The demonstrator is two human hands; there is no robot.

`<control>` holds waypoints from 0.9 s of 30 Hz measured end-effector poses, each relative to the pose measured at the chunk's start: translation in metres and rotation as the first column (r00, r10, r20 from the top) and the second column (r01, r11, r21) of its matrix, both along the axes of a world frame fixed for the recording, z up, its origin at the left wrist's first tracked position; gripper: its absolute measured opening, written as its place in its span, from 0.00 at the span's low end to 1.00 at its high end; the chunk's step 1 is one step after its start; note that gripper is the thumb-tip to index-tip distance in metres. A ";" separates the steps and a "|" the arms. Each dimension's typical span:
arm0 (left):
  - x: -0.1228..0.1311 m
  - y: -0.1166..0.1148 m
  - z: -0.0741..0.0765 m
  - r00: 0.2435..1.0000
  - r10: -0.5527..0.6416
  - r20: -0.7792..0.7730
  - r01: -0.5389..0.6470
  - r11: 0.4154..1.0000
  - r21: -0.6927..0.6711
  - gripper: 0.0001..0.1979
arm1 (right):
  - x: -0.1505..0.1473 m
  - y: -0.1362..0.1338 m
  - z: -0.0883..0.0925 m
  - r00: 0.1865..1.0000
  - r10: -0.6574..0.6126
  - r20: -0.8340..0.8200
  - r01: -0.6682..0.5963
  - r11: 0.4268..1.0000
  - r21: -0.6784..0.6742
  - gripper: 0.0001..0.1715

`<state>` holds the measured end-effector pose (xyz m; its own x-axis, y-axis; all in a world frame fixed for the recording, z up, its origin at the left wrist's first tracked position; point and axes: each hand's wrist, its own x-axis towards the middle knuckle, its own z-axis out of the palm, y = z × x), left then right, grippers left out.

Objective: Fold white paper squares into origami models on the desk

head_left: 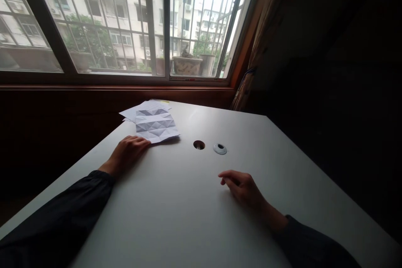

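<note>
Two checks: scene, then grip. Scene?

One barred window [109, 21] across the top of the frame, apartment blocks [103, 4] outside. Curtain [254, 46] upper right. Planter [187, 65] beyond the glass, right of centre. White table [150, 201] fills the lower half.

Arms?

Both enter from the bottom corners. Left sleeve [56, 213] lower left, right sleeve [307, 243] lower right, both dark.

Paper location?

Loose stack of sheets [138, 111] at the table's far edge, upper centre-left. Creased sheet [156, 125] lies on the near side of the stack, overlapping it. Faceted fold pattern, not flat-smooth.

Other items on the table?

Two, right of the paper, just beside each other: open hole [199, 145] and white grommet [220, 148].

Grip state?

Neither hand holds anything. Left hand [130, 155] is open, palm down on the table, fingers extended toward the lower-left corner of the creased sheet. Touching it or just short, can't tell from this angle.

Right hand [242, 188] is empty, fingers loosely curled, about half closed, right of centre, nearest the grommet but not at it. Well apart from the paper. Contact with the table: can't tell.
</note>
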<state>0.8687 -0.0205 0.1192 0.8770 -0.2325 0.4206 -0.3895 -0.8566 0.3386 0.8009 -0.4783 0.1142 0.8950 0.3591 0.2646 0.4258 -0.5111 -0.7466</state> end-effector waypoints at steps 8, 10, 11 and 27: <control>0.000 0.007 0.003 0.973 0.194 0.123 -0.202 0.978 0.051 0.10 | -0.001 -0.006 -0.007 0.993 0.076 0.094 -0.064 0.991 -0.120 0.14; -0.004 -0.005 0.005 0.983 0.143 0.118 -0.148 0.989 0.030 0.11 | -0.002 -0.008 -0.008 0.988 0.031 0.151 -0.011 0.991 -0.132 0.15; -0.007 -0.016 0.007 0.988 0.099 0.122 -0.102 0.995 0.014 0.12 | -0.001 -0.009 -0.008 0.978 0.002 0.207 0.028 0.990 -0.140 0.16; -0.043 -0.152 -0.022 0.870 -0.448 -0.205 0.488 0.844 0.225 0.50 | 0.032 0.018 -0.021 0.966 0.178 0.189 0.004 0.719 -0.695 0.56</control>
<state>0.8260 -0.1725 0.0973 0.6800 -0.7136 0.1686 -0.7321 -0.6482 0.2095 0.8329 -0.4605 0.0932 0.7970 0.5951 0.1030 0.6031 -0.7935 -0.0822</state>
